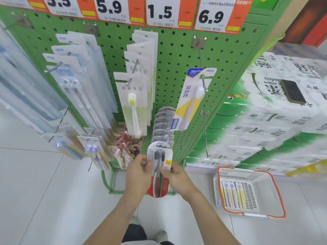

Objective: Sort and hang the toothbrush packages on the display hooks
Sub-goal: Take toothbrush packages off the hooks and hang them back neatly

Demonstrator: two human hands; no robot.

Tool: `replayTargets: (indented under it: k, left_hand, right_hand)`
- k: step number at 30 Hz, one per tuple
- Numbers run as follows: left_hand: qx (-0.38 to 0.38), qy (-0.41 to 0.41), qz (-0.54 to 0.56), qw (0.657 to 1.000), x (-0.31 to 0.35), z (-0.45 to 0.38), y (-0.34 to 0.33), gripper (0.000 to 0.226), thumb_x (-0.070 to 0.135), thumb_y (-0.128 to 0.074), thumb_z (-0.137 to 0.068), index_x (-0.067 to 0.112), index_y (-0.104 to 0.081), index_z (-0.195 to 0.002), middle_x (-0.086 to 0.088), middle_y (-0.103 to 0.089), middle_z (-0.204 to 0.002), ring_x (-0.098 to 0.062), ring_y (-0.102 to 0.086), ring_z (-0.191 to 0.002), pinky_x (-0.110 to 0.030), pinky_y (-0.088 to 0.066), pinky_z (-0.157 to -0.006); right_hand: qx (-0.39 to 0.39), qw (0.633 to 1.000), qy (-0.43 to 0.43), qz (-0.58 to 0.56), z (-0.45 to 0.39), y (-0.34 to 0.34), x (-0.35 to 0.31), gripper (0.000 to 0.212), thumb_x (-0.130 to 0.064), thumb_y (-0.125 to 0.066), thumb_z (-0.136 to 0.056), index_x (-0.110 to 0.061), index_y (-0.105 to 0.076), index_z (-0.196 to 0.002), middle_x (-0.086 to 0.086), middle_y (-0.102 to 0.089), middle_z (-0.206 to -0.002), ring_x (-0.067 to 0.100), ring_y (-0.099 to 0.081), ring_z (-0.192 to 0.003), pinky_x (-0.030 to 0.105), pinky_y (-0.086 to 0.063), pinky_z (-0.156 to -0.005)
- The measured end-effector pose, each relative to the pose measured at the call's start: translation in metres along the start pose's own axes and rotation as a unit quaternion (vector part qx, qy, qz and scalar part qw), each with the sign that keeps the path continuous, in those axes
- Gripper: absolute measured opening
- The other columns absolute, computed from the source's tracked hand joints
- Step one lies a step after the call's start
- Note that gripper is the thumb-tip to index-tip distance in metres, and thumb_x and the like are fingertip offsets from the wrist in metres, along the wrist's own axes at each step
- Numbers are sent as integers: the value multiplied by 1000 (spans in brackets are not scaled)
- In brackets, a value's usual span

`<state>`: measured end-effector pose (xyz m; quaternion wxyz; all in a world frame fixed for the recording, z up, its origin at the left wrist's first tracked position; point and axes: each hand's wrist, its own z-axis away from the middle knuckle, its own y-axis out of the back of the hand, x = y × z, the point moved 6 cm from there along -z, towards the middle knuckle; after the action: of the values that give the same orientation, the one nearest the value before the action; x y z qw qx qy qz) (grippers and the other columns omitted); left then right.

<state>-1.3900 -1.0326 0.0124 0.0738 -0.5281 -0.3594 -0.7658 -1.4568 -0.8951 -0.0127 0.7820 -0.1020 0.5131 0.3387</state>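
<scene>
So the big green pegboard (177,55) takes up most of the view, loaded with rows of hanging packs under the price tags (159,13). Off to the right on the floor sits a white basket (272,175) with an orange rim, and a few more toothbrush packs (232,195) lie flat in it, waiting their turn.

Down low in front of the board is the twin toothbrush pack (160,167) with the dark-bristled brushes. It's held upright, long axis running vertical, brush heads and hang end up, red bottom pointing at the floor. Its top sits right at the front of a stack of matching packs (163,124) on a low hook, so I'd guess that's where it belongs.

Left hand (139,172) pinches the left edge, right hand (174,174) pinches the right edge around mid-height, both clamped on the pack.

Handling-wise, it looks like a light, thin plastic blister on card, stiff-ish but bendy and a bit slick. Holding by the side edges seems smart, since that leaves the top free for the hook. Can't make out the hang hole itself from here.
</scene>
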Motion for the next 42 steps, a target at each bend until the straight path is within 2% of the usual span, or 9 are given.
replayTargets:
  k: [6,13,18,27,29,31,33,38,42]
  left_hand:
    - [-27,-12,-9,1000,-7,-8,4,11,14,-64,-97,24,-58,-95,11,-64,-82,1,-58,-77,-8,-41,-61]
    - [-36,-47,-17,998,-3,-13,12,5,22,-62,-98,25,-59,-99,17,-63,-81,6,-58,-75,-7,-41,-61]
    - [-60,-86,-36,994,-7,-10,6,9,22,-60,-99,29,-58,-96,13,-65,-77,-2,-61,-72,-30,-53,-68]
    - [-46,-52,-40,997,-10,-10,-5,4,23,-59,-99,25,-60,-95,10,-66,-77,-7,-64,-72,-37,-55,-70]
    - [-37,-36,-41,998,-10,-10,-7,5,22,-58,-99,22,-60,-95,7,-67,-76,-11,-64,-71,-41,-56,-70]
    - [-26,-31,-43,998,-7,-9,-9,6,22,-58,-99,22,-60,-93,6,-67,-74,-13,-64,-70,-42,-55,-69]
    - [-17,-33,-38,999,-5,-6,-11,10,22,-58,-99,23,-59,-89,5,-66,-72,-13,-64,-69,-42,-54,-68]
    - [-8,-50,-37,998,1,0,-12,8,19,-58,-100,22,-63,-94,7,-68,-75,-10,-64,-71,-35,-55,-70]
    - [1,-36,-47,998,1,-3,-17,9,21,-58,-100,19,-64,-94,6,-68,-75,-14,-65,-71,-42,-55,-71]
  right_hand:
    - [0,999,-29,-21,2,-9,1,26,-39,-54,-101,-27,-64,-122,-6,-74,-116,14,-71,-107,44,-53,-101]
    - [50,997,-40,-45,0,-13,2,23,-38,-49,-105,-27,-68,-114,-7,-76,-109,14,-72,-103,40,-53,-100]
    - [66,995,-36,-59,4,-14,10,28,-36,-46,-107,-21,-66,-119,-3,-77,-109,15,-72,-101,32,-54,-89]
    - [36,998,-49,-27,-4,-7,18,33,-46,-49,-102,-24,-65,-121,-4,-76,-113,16,-71,-106,41,-53,-99]
    - [30,998,-50,-29,-7,-3,19,27,-39,-48,-105,-22,-62,-121,-5,-75,-112,9,-71,-103,32,-55,-95]
    - [21,999,-43,-11,-6,1,17,23,-36,-46,-106,-23,-60,-120,-9,-72,-110,-5,-67,-95,12,-51,-80]
    - [12,999,-31,5,-7,5,17,24,-34,-44,-107,-21,-59,-120,-12,-69,-109,-12,-64,-90,5,-46,-70]
    - [5,999,-8,45,-12,13,18,37,-50,-43,-103,-20,-61,-114,-4,-70,-105,3,-67,-93,21,-52,-82]
    - [-10,997,-18,74,-18,16,26,35,-55,-45,-100,-26,-62,-109,-5,-72,-103,15,-68,-99,41,-55,-93]
